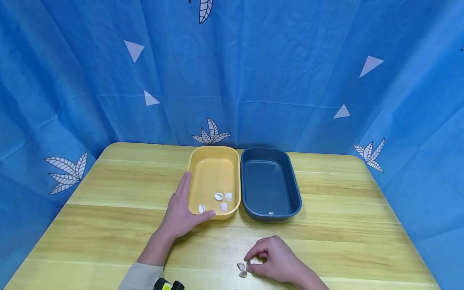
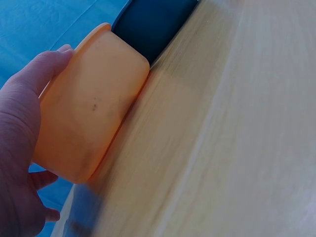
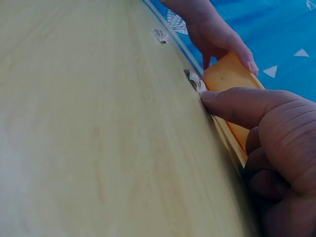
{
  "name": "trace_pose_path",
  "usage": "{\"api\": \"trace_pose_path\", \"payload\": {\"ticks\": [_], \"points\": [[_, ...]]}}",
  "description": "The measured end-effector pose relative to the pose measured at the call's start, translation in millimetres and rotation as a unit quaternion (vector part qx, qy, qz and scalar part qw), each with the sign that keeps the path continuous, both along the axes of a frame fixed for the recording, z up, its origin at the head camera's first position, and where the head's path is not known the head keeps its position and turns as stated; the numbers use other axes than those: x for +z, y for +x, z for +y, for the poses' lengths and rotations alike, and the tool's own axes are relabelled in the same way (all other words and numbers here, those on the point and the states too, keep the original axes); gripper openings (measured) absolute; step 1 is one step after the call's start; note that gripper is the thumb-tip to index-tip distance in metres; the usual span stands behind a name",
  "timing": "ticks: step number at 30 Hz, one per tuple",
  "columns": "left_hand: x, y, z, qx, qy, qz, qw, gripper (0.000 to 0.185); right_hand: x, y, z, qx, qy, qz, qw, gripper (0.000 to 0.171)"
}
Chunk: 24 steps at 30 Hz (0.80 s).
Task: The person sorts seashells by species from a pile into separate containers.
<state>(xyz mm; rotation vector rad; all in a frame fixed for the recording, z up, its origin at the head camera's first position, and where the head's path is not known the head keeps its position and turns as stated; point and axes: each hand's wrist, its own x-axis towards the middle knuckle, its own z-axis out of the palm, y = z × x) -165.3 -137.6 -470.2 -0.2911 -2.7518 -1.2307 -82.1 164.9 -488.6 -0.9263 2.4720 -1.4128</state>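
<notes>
- The yellow tray rests on the wooden surface, with four white shells lying inside its near end.
- The person's left grip is spread and unclenched around the yellow tray's near left corner, thumb on the near rim, fingers along the left side.
- The right grip, on the near side of the yellow tray and to its right, pinches a small patterned shell between thumb and forefinger.
- Two loose shells lie just beside those fingertips, likewise nearer the person than the yellow tray.
- The blue tray stands just right of the yellow tray; a pale spot at its near end is too small to identify.
- A blue curtain hangs behind the yellow tray.
</notes>
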Motion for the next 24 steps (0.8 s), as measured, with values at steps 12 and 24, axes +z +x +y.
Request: {"api": "trace_pose_path", "payload": {"ticks": [12,24], "points": [[2.9,0.7,0.5,-0.002,0.0,-0.004,1.0,0.13,4.7,1.1,-0.9,-0.003,0.007,-0.015,1.0,0.018],[1.1,0.2,-0.1,0.001,0.002,-0.005,1.0,0.13,5.8,-1.7,1.8,-0.002,0.015,-0.026,1.0,0.015]]}}
